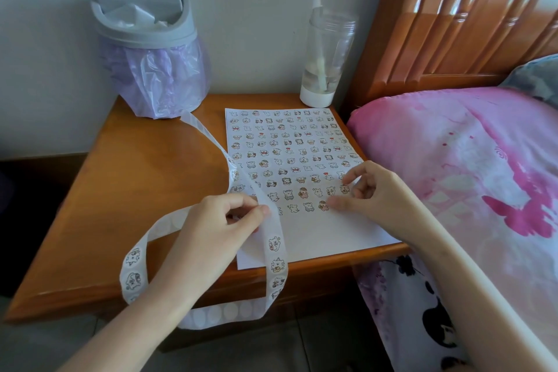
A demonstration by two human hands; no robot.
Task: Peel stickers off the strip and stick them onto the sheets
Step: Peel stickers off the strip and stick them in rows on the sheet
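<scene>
A white paper sheet [317, 235] lies on the wooden bedside table, its upper part filled with rows of small cartoon stickers. My left hand [217, 226] pinches the long white sticker strip [276, 251] between thumb and fingers near the sheet's left edge. The strip loops off the table's front edge and runs back toward the bin. My right hand [368, 190] rests on the sheet's right side, its index fingertip pressing down beside the last sticker [323, 205] in the bottom row. The other fingers are loosely curled over the sheet.
A grey swing-lid bin [145, 39] with a purple bag stands at the table's back left. A clear bottle [324, 60] with a white base is at the back right. A bed with pink bedding [468, 166] borders the table [136, 190] on the right.
</scene>
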